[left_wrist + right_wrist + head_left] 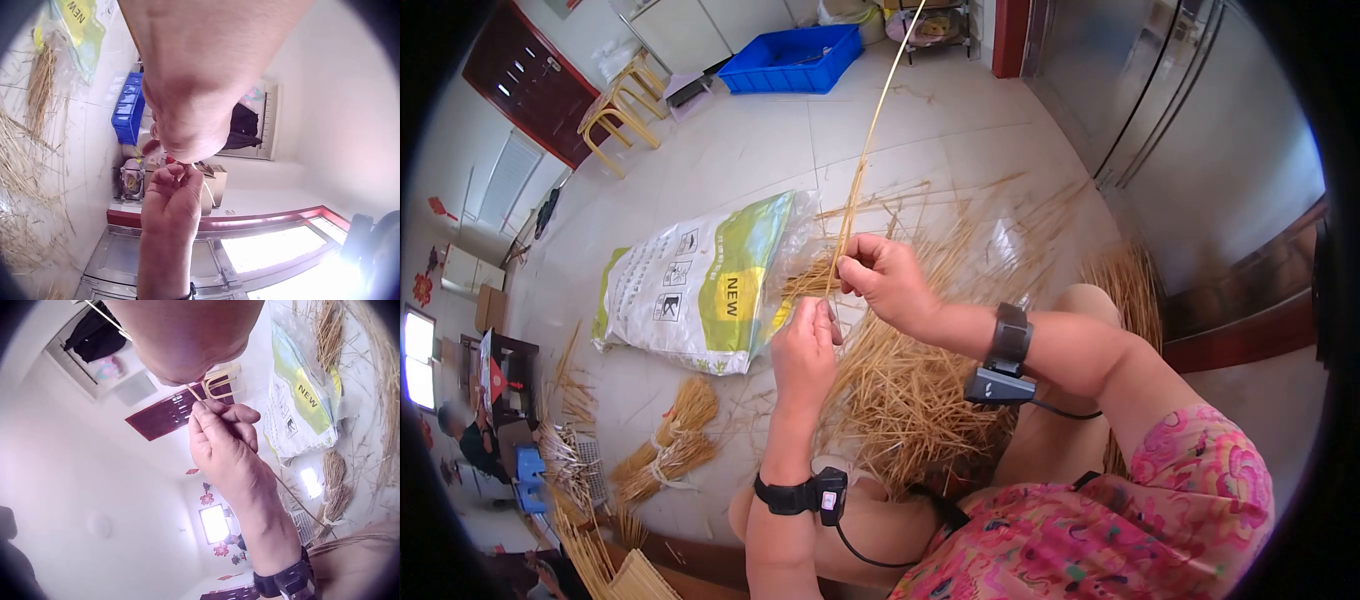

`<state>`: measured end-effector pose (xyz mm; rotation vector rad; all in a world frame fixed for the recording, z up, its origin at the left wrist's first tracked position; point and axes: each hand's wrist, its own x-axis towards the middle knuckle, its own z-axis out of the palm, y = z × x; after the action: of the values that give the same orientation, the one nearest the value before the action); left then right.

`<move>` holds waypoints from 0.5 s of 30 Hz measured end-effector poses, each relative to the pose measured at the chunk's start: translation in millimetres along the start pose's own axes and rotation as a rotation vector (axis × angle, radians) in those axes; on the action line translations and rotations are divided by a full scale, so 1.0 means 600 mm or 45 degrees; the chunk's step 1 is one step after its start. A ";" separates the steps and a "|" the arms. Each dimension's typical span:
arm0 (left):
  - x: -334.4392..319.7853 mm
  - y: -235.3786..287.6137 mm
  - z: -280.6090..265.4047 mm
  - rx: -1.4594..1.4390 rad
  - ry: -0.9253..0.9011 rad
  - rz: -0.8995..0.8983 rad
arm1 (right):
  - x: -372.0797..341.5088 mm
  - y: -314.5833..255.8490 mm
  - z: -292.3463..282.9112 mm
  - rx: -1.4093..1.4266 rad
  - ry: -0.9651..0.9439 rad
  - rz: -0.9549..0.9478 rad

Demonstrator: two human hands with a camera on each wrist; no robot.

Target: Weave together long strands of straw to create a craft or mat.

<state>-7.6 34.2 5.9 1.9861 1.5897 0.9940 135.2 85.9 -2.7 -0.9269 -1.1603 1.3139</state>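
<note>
A long golden straw stalk rises from between my two hands and runs up past the top of the head view. Thumb and fingers of my right hand pinch it near its lower part. Just below, my left hand pinches the lower end, its fingertips close to the right hand's; the right wrist view shows the stalk at the left hand's thumb tip. Under the hands lies a heap of loose straw. More straw pokes from the mouth of a white and green plastic bag.
Tied straw bundles lie on the floor at the left. A blue plastic tub and a bamboo stool stand farther back. Metal doors are on the right, with upright straw beside them. Another person sits at far left.
</note>
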 end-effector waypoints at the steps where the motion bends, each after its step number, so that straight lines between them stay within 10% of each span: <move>1: 0.001 -0.001 0.000 0.028 0.003 0.018 | 0.001 -0.001 -0.002 -0.032 0.000 -0.004; 15: -0.015 -0.038 0.008 0.187 0.278 0.249 | -0.013 0.003 -0.003 0.238 -0.312 0.139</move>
<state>-20.2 32.0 -15.5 2.2324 1.6457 1.2371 137.2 78.5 -5.6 -0.7150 -1.1608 1.6299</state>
